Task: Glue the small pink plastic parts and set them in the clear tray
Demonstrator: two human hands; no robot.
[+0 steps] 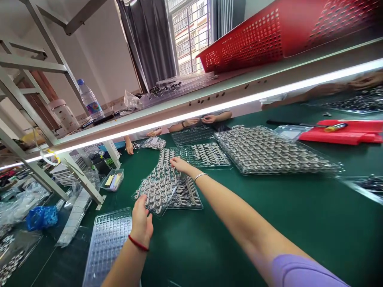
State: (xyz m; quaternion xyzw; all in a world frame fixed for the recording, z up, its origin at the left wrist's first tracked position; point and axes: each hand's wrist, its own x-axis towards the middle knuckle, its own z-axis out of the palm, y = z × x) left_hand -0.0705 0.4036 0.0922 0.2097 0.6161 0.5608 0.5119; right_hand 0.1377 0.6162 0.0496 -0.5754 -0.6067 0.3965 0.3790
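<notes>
A clear plastic tray [157, 187] full of small grey ring-shaped parts lies tilted and bent in front of me. My left hand [142, 223], with a red string on its wrist, is at the tray's near left edge, its fingers curled against it. At the far right side of the same tray, my right hand [180, 164] pinches the edge between thumb and fingers. Beneath it, a second filled tray [188, 193] shows partly. Another tray of grey parts [209, 154] lies just beyond my right hand.
Stacked filled trays [272, 149] lie right on the green table [233, 223]. An empty-celled plastic tray [109, 239] is at near left, a small box [113, 180] beyond. A lit shelf [185, 119] crosses above, carrying a red basket [248, 38]. Co-workers' hands [209, 118] show behind.
</notes>
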